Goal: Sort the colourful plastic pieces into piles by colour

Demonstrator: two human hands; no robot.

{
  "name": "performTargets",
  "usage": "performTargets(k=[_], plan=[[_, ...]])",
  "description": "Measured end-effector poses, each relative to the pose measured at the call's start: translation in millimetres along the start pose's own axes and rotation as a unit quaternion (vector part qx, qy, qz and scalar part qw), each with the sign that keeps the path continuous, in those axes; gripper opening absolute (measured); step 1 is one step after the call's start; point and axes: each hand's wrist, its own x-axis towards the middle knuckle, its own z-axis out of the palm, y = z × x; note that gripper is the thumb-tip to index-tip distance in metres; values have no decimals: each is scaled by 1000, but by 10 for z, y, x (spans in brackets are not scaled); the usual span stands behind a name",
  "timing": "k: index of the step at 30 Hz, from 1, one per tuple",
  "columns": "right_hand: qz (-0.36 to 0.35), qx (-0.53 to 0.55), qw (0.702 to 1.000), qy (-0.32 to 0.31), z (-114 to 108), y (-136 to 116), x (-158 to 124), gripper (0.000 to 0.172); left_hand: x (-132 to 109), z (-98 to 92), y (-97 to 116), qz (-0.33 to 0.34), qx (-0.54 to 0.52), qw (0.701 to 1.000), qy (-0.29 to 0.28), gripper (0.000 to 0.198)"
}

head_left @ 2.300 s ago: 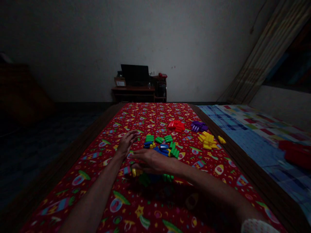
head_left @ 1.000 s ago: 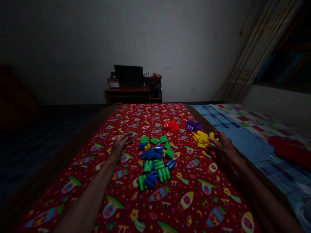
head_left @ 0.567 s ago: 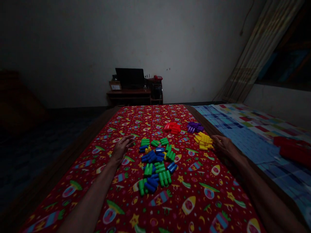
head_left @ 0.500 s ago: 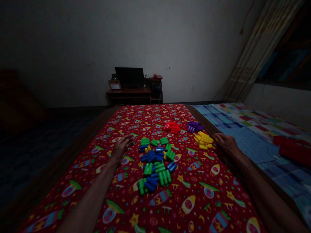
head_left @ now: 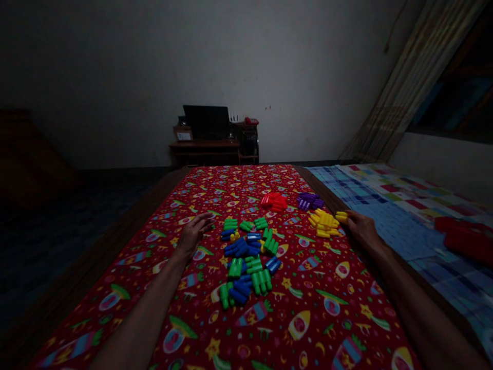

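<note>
A heap of mixed blue, green and yellow toy blocks [head_left: 248,257] lies in the middle of a red patterned cloth [head_left: 239,329]. Farther back are sorted little piles: red blocks [head_left: 274,201], purple blocks [head_left: 309,200] and yellow blocks [head_left: 323,223]. My left hand [head_left: 193,232] rests flat and open on the cloth, just left of the mixed heap. My right hand [head_left: 359,227] is at the right edge, beside the yellow pile, fingers pinched on a yellow block [head_left: 341,217].
A wooden border [head_left: 115,231] frames the cloth. A checked blue mat [head_left: 404,216] lies to the right, with red objects [head_left: 462,241] on it. A low desk with a dark screen [head_left: 215,133] stands against the far wall. The room is dim.
My right hand left the mixed heap and moved right to the yellow pile. It now holds a yellow block at the pile's right edge. The left hand stayed put.
</note>
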Motion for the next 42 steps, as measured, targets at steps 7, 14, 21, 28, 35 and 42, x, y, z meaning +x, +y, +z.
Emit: performTargets(k=[7, 14, 21, 28, 35, 42], plan=[[101, 177, 979, 21, -299, -384, -29, 44, 13, -8, -16, -1, -2, 1000, -3, 41], [142, 314, 919, -194, -314, -373, -225, 43, 48, -33, -63, 1, 6, 1000, -5, 42], [91, 211, 960, -163, -185, -153, -258, 43, 51, -32, -68, 8, 1, 1000, -5, 44], [54, 78, 994, -62, -434, -472, -263, 36, 71, -44, -95, 6, 5, 1000, 0, 44], [-149, 236, 942, -187, -335, -1604, -437, 31, 30, -26, -49, -3, 12, 1000, -10, 39], [-475, 216, 787, -329, 194, -2676, -954, 20, -13, -2, -6, -3, 17, 1000, -12, 36]])
